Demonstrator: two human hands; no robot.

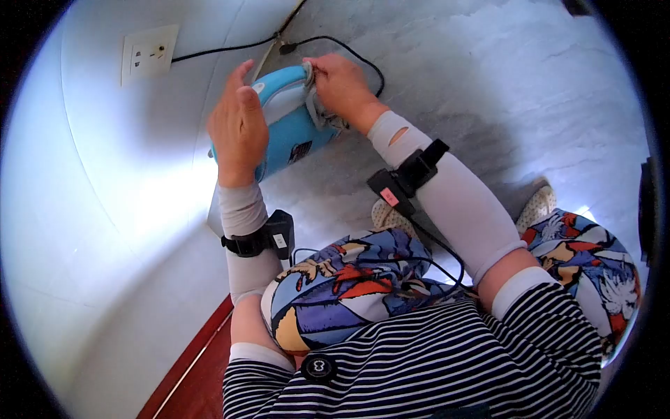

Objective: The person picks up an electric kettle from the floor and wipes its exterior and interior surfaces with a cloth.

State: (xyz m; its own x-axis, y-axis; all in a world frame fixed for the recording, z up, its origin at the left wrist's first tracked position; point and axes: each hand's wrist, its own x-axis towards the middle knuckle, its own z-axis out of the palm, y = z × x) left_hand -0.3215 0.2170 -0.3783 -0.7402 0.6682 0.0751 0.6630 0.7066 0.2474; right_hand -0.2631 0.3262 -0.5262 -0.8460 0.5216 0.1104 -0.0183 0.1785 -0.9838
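A light blue appliance (289, 137) with a curved handle on top stands low beside the wall. My left hand (239, 131) is at its left end, with thumb and fingers raised apart and the palm near the casing; whether it touches is unclear. My right hand (343, 85) is closed on a grey cloth (317, 112), holding it against the right end of the handle. The cloth hangs down over the appliance's right side.
A wall socket (149, 55) has a black cable (223, 51) running from it. A black plug (287, 49) and cord lie on the grey floor (460, 63) behind the appliance. My shoes are below my right forearm. Dark red flooring (202, 377) shows at lower left.
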